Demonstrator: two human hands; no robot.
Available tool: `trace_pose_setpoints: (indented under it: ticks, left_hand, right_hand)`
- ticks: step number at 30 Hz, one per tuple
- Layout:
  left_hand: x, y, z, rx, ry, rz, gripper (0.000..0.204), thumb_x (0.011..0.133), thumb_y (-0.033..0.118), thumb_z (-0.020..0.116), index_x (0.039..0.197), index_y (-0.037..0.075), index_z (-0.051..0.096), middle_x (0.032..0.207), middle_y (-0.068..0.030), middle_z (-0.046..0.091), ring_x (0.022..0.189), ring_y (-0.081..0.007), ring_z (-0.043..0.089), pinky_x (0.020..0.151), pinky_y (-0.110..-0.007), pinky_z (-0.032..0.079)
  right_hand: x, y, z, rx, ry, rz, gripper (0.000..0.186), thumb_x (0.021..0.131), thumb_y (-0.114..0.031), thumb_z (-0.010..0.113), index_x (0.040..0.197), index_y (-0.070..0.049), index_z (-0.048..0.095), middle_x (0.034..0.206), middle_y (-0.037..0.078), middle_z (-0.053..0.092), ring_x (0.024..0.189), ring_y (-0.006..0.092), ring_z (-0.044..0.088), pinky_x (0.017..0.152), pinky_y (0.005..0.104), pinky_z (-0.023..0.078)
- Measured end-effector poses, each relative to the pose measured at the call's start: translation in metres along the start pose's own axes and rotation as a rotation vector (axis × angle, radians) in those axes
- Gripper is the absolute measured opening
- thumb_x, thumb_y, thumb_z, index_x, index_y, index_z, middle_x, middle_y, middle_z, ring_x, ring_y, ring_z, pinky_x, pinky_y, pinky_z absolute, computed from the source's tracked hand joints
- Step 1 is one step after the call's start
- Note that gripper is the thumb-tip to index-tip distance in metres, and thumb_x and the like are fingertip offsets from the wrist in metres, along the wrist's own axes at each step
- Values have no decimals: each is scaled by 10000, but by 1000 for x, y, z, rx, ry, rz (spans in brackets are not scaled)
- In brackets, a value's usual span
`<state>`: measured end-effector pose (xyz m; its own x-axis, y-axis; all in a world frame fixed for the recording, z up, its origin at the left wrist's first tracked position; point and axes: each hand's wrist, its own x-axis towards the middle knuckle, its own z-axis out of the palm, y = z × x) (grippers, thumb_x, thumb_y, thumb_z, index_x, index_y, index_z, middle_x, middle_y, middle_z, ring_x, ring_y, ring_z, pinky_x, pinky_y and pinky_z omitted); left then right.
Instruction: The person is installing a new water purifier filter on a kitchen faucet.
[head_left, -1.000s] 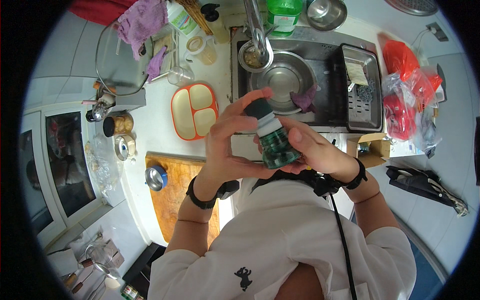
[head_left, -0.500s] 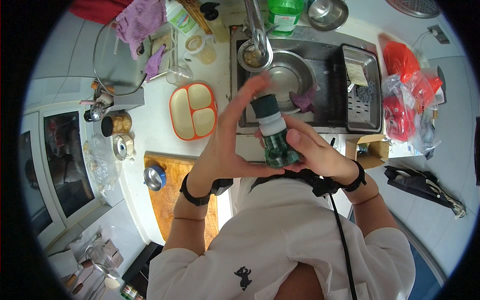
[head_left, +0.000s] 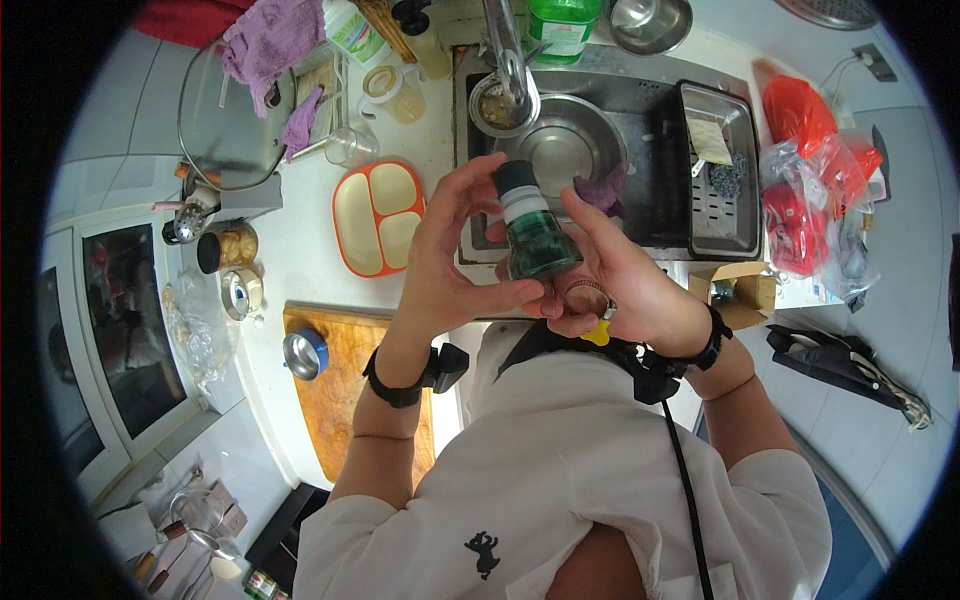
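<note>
In front of my waist, at the sink's near edge, a spice grinder bottle (head_left: 540, 240) leans slightly left. It has a dark green cap, a white collar and a greenish see-through body. My left hand (head_left: 440, 265) holds it from the left, fingers curled near the cap and thumb at the base. My right hand (head_left: 640, 285) is cupped on the other side, its thumb raised apart from the bottle. In its palm rests a small round clear thing (head_left: 587, 296), with a bright yellow tab (head_left: 598, 333) below; its kind is unclear. Some fingertips are hidden behind the bottle.
Beyond my hands, the sink (head_left: 655, 180) holds a metal basin (head_left: 570, 150) and a drain tray (head_left: 722, 215) under the tap (head_left: 510, 65). A divided plate (head_left: 378, 220) and cutting board (head_left: 335, 405) with a blue bowl (head_left: 306, 355) lie left. A cardboard box (head_left: 745, 295) stands right.
The bottle has moved a little up and left and tilted. My left fingers have closed in near its cap. My right hand has loosened from the bottle, and the round thing and yellow tab now show.
</note>
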<state>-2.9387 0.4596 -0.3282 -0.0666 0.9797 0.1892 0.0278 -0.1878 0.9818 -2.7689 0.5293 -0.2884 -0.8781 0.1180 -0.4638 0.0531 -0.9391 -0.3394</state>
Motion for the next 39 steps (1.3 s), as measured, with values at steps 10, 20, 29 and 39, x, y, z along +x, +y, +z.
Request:
trace_pose_setpoints:
  ticks: [10,20,29,39]
  left_hand:
    - [-1,1,2,-36,3,-10,986,527,143,840,1342,36,295,1190,-75,465,1050,-166,479,882,-303,384]
    - [-2,10,12,-42,172,258,806,564,92,815,1229,44,362,1259,-137,380,1115,-246,472,923,-381,402]
    - [-7,45,2,407,129,272,222,694,2,685,876,17,560,1090,-156,509,975,-262,521,803,-339,445]
    - [-4,51,4,385,117,530,336,590,115,797,788,69,529,957,-122,622,843,-263,582,701,-331,452]
  right_hand:
    - [2,2,-3,128,-35,43,532,898,-560,306,1164,-123,454,754,44,533,596,108,452,425,188,250]
    - [5,11,-9,-218,154,-315,352,892,-270,538,1150,-87,383,875,27,489,654,68,439,485,180,304]
    - [-1,13,-19,-1138,155,-989,471,720,-48,657,1149,-8,467,1031,102,534,869,198,560,732,310,453]
    - [2,8,-17,-1299,99,-1186,459,706,-38,696,1124,-21,508,1120,145,516,785,165,582,526,234,453]
